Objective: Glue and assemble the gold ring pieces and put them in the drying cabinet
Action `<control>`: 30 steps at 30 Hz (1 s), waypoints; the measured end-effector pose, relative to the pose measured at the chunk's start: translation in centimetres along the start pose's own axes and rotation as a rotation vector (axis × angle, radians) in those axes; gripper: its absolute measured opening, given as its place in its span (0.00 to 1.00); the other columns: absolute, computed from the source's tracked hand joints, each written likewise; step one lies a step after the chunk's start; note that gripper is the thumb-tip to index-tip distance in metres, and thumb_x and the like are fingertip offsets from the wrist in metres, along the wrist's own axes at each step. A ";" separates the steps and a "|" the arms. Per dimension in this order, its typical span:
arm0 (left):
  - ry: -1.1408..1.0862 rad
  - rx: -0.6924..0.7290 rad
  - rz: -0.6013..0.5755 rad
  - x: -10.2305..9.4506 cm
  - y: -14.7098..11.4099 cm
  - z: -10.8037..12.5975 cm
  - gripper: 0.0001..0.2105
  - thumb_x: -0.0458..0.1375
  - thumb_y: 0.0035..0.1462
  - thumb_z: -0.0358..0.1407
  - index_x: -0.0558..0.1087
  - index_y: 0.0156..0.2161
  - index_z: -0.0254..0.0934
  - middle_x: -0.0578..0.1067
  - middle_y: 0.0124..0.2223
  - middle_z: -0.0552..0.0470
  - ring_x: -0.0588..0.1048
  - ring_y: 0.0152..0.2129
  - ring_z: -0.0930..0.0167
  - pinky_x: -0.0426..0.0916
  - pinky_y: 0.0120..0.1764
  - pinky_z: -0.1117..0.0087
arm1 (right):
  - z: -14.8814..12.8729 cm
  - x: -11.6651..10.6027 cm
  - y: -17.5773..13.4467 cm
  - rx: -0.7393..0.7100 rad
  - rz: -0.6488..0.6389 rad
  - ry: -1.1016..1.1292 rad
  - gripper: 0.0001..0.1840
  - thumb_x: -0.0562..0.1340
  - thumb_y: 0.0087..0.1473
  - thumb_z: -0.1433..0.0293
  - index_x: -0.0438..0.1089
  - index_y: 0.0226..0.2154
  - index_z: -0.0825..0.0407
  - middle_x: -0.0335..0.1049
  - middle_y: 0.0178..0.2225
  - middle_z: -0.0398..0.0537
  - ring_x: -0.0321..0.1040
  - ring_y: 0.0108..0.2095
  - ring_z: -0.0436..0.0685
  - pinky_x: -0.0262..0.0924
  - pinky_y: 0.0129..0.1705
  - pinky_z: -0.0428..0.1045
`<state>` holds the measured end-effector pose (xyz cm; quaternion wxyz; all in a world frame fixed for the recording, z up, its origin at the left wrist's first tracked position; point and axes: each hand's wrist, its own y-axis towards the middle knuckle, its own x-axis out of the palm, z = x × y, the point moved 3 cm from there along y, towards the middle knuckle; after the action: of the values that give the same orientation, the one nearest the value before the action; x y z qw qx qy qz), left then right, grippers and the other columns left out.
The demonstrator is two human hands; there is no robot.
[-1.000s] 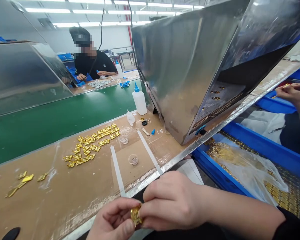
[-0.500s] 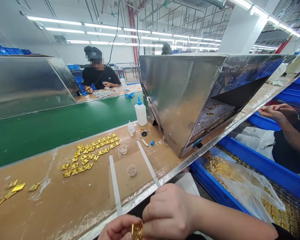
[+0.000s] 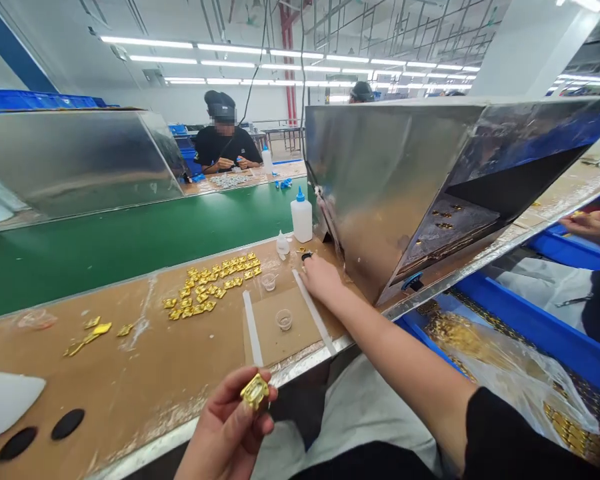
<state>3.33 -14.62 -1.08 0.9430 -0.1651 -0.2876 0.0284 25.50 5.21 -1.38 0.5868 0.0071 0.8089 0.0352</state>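
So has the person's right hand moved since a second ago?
Yes. The right hand left the gold piece in the left hand and went forward across the bench to the far end of the white strip.

Single view only, head-mounted on the seated person, facing forward and down across the brown worktable [image 3: 130, 373] toward the green conveyor belt [image 3: 130, 233] beyond. The near table edge lies close under the lens; the metal hood [image 3: 390, 180] stands close at right. Far benches recede under ceiling lights.
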 end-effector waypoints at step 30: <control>0.180 0.501 -0.204 -0.1 -0.6 2.3 0.16 0.79 0.53 0.35 0.85 0.46 0.49 0.87 0.44 0.56 0.87 0.38 0.70 0.80 0.45 0.79 | -6.4 -5.8 -18.6 -0.308 -0.481 1.239 0.10 0.60 0.74 0.61 0.71 0.51 0.48 0.73 0.37 0.40 0.66 0.35 0.46 0.60 0.37 0.41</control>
<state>1.97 -14.54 0.88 0.9741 0.1009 -0.2019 -0.0112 21.81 -14.00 4.85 0.0014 -0.2779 0.9605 0.0162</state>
